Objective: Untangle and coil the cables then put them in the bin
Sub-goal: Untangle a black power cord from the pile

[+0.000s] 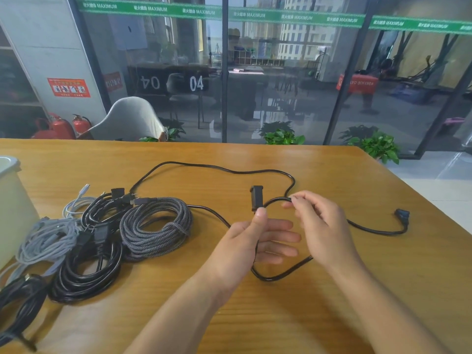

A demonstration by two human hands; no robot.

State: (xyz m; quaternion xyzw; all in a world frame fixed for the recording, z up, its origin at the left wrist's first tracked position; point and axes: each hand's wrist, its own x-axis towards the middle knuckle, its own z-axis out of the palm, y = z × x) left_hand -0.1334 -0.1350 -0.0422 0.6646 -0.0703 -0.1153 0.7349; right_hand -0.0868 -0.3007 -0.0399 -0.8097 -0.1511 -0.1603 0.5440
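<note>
1. Your left hand (251, 241) pinches the black plug (256, 198) with the thumb. The other fingers are stretched out flat, and the plug stands up above them.
2. Your right hand (321, 226) pinches the thin black cable (217, 167) just beside the plug, with curled fingers.
3. That cable makes a small loop under your hands, then runs far across the wooden worktop (332, 302) in a big loop. Its other end (402, 215) lies to the right, well apart from your hands.
4. To the left lie coiled cables, all close together: a braided grey-black coil (155, 231), a black coil (86, 272), a light grey bundle (48, 241) and a white cable (76, 204).
5. The pale bin (10, 200) stands at the left edge of the worktop, near the coils.
</note>
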